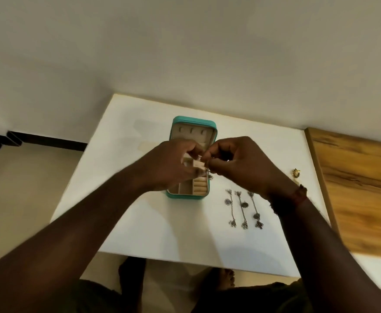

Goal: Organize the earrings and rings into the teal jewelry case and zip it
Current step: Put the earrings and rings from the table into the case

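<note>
The teal jewelry case (194,123) lies open on the white table (153,229), its beige lid and compartments showing. My left hand (170,164) hovers over the case middle, fingers curled round a beige inner flap (197,166). My right hand (241,163) pinches a dangling silver earring (208,173) at the case's right edge. Three long silver earrings (243,208) lie in a row to the right of the case. A small gold ring (296,172) sits further right.
A wooden board (361,190) borders the table's right side. A pale wall rises behind the table. My bare feet (221,279) show under the table's near edge. A dark bar (38,140) runs along the floor at left.
</note>
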